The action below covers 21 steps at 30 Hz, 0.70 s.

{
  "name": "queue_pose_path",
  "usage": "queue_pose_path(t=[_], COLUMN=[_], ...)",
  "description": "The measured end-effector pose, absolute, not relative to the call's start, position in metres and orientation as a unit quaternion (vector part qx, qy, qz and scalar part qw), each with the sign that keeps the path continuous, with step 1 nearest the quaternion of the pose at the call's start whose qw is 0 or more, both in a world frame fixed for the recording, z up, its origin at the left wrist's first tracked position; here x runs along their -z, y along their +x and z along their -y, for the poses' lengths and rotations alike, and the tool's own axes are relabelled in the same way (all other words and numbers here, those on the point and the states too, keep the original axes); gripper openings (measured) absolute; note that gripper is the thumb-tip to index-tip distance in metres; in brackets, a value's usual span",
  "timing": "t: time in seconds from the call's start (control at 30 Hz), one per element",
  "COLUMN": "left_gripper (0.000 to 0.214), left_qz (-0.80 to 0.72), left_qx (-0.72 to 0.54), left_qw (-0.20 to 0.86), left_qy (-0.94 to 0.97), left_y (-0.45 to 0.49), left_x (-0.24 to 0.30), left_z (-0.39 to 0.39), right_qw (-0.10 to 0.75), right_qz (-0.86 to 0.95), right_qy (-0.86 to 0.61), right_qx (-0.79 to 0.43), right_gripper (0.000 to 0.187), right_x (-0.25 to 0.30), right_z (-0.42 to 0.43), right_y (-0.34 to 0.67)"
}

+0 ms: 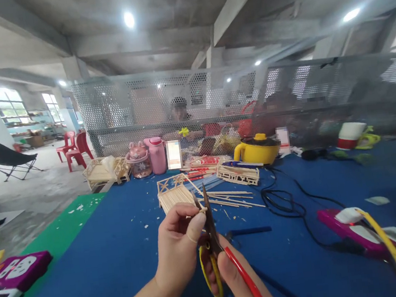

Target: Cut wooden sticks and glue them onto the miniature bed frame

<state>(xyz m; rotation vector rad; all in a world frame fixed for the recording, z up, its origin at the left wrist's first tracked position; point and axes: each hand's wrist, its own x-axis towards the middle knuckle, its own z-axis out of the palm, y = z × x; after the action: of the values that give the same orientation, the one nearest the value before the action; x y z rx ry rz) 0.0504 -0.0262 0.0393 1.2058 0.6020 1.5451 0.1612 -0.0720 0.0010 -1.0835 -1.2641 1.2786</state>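
My left hand [180,246] is raised over the blue table [117,253], its thumb and fingers pinched on a short wooden stick piece [198,209]. My right hand [233,273] grips scissors [214,242] with yellow and red handles; the dark blades point up, right against the stick piece. Behind the hands lies a flat panel of glued sticks [175,196] and several loose sticks [230,198].
A stick frame [238,173], a yellow pot [257,150], pink bottles [149,156] and a stick crate [106,172] stand further back. Black cables [286,200] and a purple device [354,231] lie right; a purple box [17,271] left. People sit behind the mesh screen [214,99].
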Motion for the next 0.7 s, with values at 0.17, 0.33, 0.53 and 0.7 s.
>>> queue_pose_path(t=[0.17,0.33,0.53,0.7], left_gripper=[0.016,0.015,0.013,0.011], left_qz=[-0.248,-0.252,-0.237,-0.231], left_qx=[-0.624,-0.608,-0.596,-0.594], left_qw=[0.560,0.562,0.561,0.548], left_qy=[0.485,0.501,0.524,0.542], left_y=[0.062,0.054,0.051,0.050], left_x=[-0.041,-0.033,-0.036,-0.037], left_z=[0.027,0.025,0.026,0.030], right_qw=[0.520,0.531,0.532,0.523], right_qz=[0.551,0.573,0.566,0.574], right_qy=[-0.446,-0.465,-0.471,-0.473], right_qx=[-0.477,-0.417,-0.418,-0.417], right_gripper=[0.094,0.088,0.088,0.088], right_x=[-0.001,-0.003,0.000,0.006], right_z=[0.071,0.082,0.085,0.085], right_y=[0.165,0.162,0.162,0.166])
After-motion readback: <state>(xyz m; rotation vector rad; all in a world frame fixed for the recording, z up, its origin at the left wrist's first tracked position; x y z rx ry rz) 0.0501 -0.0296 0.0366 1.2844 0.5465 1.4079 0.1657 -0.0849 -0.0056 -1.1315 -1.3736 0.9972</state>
